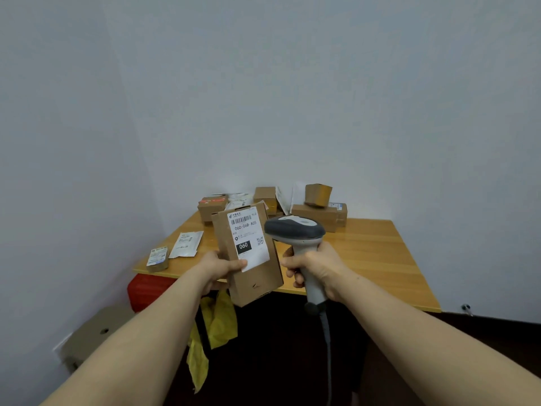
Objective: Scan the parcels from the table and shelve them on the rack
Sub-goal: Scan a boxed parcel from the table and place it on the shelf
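Table: orange-brown wooden top, set into the corner of two walls.
Front left corner: small labelled packet, right at the edge.
Just behind it: flat white pouch, apart from the packet.
Back left: taped box, white bags beside it.
Back middle: plain box.
Back right: long box, blue-labelled box against its right end.
Floor: dark; cardboard carton by the left wall.

Soft, even light is given, probably from overhead; only faint shadows are thrown on the wall. The space under the table is lost to dark. Edges are bent by the wide lens. Small print on the parcel is smeared.
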A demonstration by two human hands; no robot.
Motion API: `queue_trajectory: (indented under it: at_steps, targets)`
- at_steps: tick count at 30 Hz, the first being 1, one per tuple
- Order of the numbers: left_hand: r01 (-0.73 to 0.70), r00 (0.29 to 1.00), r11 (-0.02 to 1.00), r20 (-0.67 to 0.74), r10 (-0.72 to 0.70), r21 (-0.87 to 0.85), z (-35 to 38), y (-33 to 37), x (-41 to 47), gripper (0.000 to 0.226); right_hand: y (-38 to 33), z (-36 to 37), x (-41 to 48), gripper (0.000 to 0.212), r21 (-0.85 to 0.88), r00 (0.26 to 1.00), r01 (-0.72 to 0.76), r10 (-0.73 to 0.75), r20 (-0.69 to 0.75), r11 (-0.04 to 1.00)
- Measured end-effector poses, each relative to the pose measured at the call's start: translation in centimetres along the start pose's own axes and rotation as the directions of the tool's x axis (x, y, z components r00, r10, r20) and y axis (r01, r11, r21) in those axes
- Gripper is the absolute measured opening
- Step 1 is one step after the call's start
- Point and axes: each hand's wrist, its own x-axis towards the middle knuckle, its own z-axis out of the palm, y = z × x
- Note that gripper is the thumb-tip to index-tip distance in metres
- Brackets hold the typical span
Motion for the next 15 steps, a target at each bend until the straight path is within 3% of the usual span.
queue_trajectory:
  at_steps: [7,11,15]
  targets:
    - [0.021,0.989,0.986,0.146,0.003,-0.163,-4.0,-1.3,-4.0,0.061,1.2,0.5,2.9,0.036,-0.052,0.987,0.024,-0.032,-0.156,0.998]
    - [0.027,0.993,0.965,0.117,0.003,-0.26,-7.8,-4.0,-8.6,0.06,2.6,4.7,3.0,0.034,-0.039,0.999,0.012,-0.01,0.044,0.999]
    - [0.035,0.999,0.946,-0.024,-0.045,-0.323,-12.4,-7.7,-14.4,0.056,3.8,11.0,0.9,0.038,-0.035,0.959,0.035,-0.024,0.282,0.999]
